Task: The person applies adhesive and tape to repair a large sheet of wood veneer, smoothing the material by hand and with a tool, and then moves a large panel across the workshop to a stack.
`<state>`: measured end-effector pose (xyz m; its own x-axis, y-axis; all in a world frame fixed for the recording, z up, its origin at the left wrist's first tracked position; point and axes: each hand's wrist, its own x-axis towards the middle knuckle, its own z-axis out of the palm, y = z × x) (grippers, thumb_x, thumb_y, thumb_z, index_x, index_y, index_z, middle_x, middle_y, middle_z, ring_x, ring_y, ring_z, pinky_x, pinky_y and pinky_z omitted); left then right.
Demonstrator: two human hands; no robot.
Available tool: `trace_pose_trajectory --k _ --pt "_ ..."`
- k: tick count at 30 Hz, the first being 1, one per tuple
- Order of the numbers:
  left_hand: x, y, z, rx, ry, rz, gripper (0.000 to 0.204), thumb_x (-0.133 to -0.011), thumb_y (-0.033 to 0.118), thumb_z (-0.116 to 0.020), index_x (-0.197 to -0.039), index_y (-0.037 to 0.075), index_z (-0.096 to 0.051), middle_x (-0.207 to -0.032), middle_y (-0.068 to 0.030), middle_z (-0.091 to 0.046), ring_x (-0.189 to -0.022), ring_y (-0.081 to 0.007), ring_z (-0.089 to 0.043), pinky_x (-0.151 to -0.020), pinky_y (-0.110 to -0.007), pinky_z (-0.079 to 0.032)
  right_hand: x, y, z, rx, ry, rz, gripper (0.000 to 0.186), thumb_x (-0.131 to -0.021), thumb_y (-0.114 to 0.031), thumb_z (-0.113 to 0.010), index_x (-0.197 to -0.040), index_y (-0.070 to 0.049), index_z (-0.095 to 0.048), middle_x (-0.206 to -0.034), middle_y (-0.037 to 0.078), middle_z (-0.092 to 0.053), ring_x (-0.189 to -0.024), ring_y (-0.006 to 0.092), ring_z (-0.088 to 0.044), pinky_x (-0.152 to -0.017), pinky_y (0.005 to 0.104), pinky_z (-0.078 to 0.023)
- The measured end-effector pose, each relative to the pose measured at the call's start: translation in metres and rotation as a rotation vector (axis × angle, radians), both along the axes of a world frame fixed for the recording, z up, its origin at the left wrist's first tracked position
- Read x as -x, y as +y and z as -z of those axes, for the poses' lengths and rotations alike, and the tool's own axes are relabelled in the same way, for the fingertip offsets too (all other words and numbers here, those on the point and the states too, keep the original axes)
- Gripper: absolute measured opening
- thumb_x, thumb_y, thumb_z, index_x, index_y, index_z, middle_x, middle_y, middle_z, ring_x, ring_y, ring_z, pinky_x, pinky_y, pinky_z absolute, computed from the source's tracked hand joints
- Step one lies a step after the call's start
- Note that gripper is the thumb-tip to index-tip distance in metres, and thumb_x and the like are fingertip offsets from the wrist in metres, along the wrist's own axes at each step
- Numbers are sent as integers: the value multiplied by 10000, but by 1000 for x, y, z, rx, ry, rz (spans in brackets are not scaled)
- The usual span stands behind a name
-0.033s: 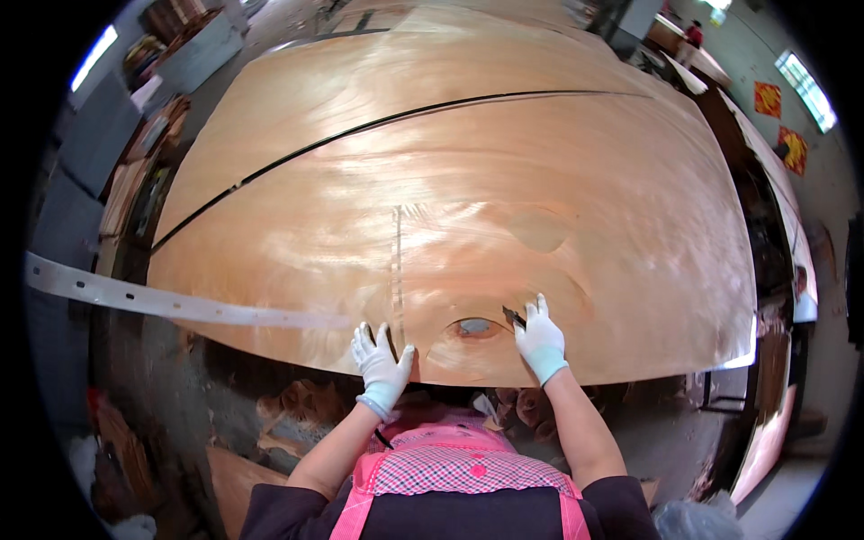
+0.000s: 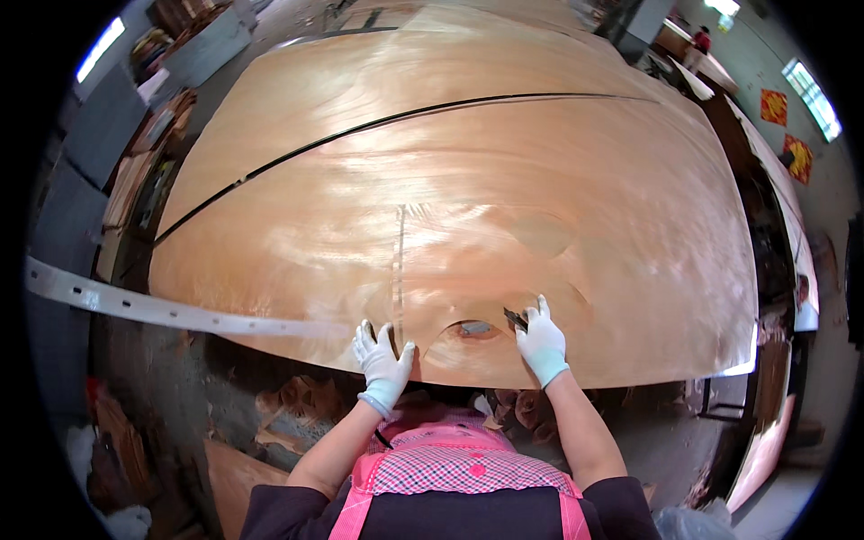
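Observation:
A broad, thin sheet of wood veneer (image 2: 648,297) spreads out in front of me. My left hand (image 2: 383,367), in a white glove, rests on its near edge with the fingers apart, holding nothing. Gloved in white too, my right hand (image 2: 542,342) grips a small dark hand tool (image 2: 515,319), whose exact kind I cannot make out. The tool's tip points left, close to an oval hole (image 2: 474,329) in the sheet. Between my hands and farther off runs a straight seam (image 2: 399,261). A rounded patch outline (image 2: 543,236) shows beyond my right hand.
A long black strip (image 2: 387,121) crosses the sheet's far half. From the left, a white perforated band (image 2: 162,310) reaches toward my left hand. Veneer scraps (image 2: 301,400) lie below the near edge. Stacked boards stand at left; another person (image 2: 698,45) is far right.

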<state>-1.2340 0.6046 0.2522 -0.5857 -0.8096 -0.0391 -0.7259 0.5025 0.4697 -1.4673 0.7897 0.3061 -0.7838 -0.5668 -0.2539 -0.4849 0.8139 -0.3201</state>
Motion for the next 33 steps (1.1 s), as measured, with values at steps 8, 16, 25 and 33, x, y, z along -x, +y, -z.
trace_pose_trajectory --k 8,16,25,33 --pt "35 -20 -34 -486 688 -291 90 -870 59 -642 -914 -6 -599 -813 -42 -618 -734 -108 -564 -731 -276 -492 41 14 -12 310 -80 -134 269 -840 -238 -633 -931 14 -618 -884 244 -650 -835 424 -621 -735 478 -487" --pt "15 -40 -45 -671 601 -228 303 -886 104 -654 -1152 -39 -624 -805 -24 -646 -684 -78 -580 -618 -233 -477 63 32 -43 346 -442 -222 281 -846 -251 -636 -932 16 -643 -788 210 -651 -720 297 -645 -672 391 -484" --pt "25 11 -33 74 239 -56 357 -855 239 -653 -1164 62 -637 -944 -165 -634 -836 -339 -631 -751 -442 -505 12 67 25 257 -336 -170 319 -841 -305 -617 -907 5 -649 -819 249 -644 -805 411 -630 -721 471 -480" --pt "74 26 -13 -137 -61 99 521 -832 304 -706 -1280 94 -540 -1081 -181 -590 -973 -355 -607 -828 -440 -507 9 60 8 577 -111 -23 333 -883 -288 -626 -1035 8 -647 -838 198 -669 -771 344 -653 -714 418 -501"
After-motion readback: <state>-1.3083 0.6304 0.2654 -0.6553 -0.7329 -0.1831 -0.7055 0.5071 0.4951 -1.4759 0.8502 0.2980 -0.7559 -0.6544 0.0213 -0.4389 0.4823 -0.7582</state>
